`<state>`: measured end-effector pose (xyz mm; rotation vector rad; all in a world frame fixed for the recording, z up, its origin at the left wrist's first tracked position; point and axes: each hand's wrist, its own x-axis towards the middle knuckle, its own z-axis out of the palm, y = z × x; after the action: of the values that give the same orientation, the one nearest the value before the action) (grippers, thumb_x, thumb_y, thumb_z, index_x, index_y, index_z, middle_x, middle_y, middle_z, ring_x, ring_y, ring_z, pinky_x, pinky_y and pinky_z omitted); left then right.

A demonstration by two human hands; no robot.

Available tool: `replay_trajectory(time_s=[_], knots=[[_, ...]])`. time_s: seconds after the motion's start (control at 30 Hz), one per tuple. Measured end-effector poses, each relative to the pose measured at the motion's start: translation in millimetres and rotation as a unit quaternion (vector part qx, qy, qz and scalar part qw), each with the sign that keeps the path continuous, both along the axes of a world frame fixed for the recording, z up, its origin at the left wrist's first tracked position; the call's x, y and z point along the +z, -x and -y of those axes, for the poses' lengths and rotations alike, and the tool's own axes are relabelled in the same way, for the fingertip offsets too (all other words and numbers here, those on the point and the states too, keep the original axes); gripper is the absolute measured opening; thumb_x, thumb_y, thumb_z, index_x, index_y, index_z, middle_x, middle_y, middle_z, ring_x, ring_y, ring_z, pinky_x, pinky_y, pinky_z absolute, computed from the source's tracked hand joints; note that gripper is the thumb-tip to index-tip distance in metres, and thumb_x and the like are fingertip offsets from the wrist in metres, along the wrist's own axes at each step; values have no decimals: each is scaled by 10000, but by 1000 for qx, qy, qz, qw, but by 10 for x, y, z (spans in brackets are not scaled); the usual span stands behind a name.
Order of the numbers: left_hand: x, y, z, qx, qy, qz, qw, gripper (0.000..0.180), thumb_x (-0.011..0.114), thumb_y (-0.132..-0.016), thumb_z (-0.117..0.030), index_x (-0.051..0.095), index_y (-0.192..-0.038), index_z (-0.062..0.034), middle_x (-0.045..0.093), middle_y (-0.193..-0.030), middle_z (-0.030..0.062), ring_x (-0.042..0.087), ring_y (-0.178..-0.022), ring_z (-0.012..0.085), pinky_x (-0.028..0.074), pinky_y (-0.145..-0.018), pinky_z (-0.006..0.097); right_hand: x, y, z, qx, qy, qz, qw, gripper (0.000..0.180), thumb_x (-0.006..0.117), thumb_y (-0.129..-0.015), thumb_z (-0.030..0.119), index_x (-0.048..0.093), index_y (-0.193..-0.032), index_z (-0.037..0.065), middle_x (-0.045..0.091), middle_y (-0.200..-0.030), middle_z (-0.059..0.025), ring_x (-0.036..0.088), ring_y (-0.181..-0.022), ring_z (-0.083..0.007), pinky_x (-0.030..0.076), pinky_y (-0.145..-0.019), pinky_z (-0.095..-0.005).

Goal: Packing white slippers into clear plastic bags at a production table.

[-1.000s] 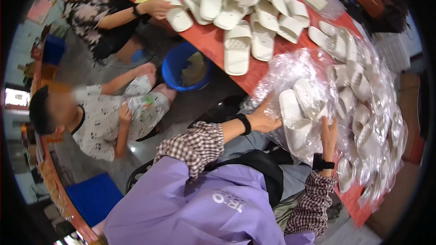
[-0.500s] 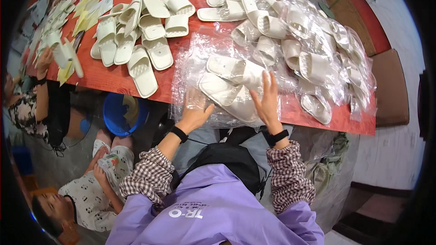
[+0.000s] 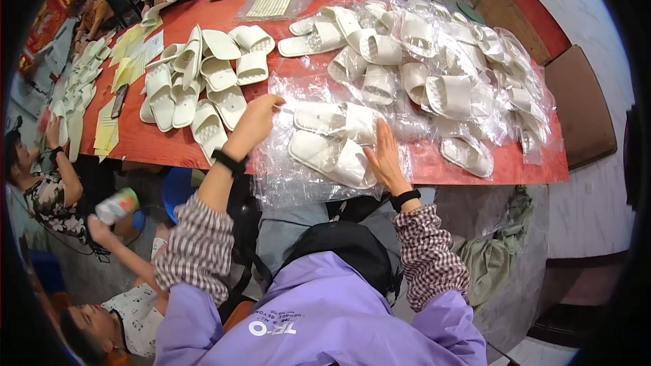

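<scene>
A pair of white slippers (image 3: 339,159) lies side by side inside a clear plastic bag (image 3: 274,179), flat on the red table in front of me. At the bag's upper left edge, my left hand (image 3: 254,125) has its fingertips pinched together on the film. My right hand (image 3: 388,163) rests against the right side of the bagged pair, fingers stretched out and thumb apart, gripping nothing. More clear film lies spread under and around the pair.
Loose white slippers (image 3: 183,85) are piled to the left. A heap of bagged slippers (image 3: 458,95) covers the table's right side. A sticker sheet (image 3: 271,7) lies at the back, a phone (image 3: 120,100) at left. Other people sit along the left; one holds a can (image 3: 116,207).
My left hand has moved up and left from the slippers to the bag's edge, its fingers now pinched. My right hand has settled lower against the pair. A person at left has raised a can.
</scene>
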<state>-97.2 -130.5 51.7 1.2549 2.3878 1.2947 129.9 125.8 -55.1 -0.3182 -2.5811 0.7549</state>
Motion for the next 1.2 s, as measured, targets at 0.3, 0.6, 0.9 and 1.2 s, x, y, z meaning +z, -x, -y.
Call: replay_trajectory(time_s=[0.3,0.6,0.9,1.2], knots=[[-659,258,-352,-148,222,139,954,425,700,-737,-144,616,-1118,27,673,-966,131,633,-881,240,502,-802,343,-123,63,48,-44,-34,43,998,615,433,-977,336,251,-1483,38,245,-1520,-219,250,-1392,-388,235,-1121,-469],[-783,104,-486,-59,-15,391,918,752,723,-784,-119,287,-1392,-35,464,-1335,184,482,-1195,224,406,-989,332,-223,-37,-64,-71,-53,116,989,509,364,-996,351,388,-1444,113,221,-1557,-141,206,-1426,-352,193,-1140,-488],[-553,76,-415,-59,-81,304,947,454,658,-778,-122,620,-1227,-60,628,-1163,76,531,-1116,148,416,-946,304,-189,13,23,-63,-63,114,989,557,417,-972,320,318,-1467,87,219,-1549,-175,235,-1411,-357,198,-1137,-487],[577,1010,583,191,-334,279,880,343,563,-829,3,646,-1159,-35,659,-1007,61,629,-872,113,514,-762,236,19,54,126,-69,-121,125,982,669,571,-909,336,311,-1464,67,244,-1528,-207,268,-1386,-373,220,-1133,-473]])
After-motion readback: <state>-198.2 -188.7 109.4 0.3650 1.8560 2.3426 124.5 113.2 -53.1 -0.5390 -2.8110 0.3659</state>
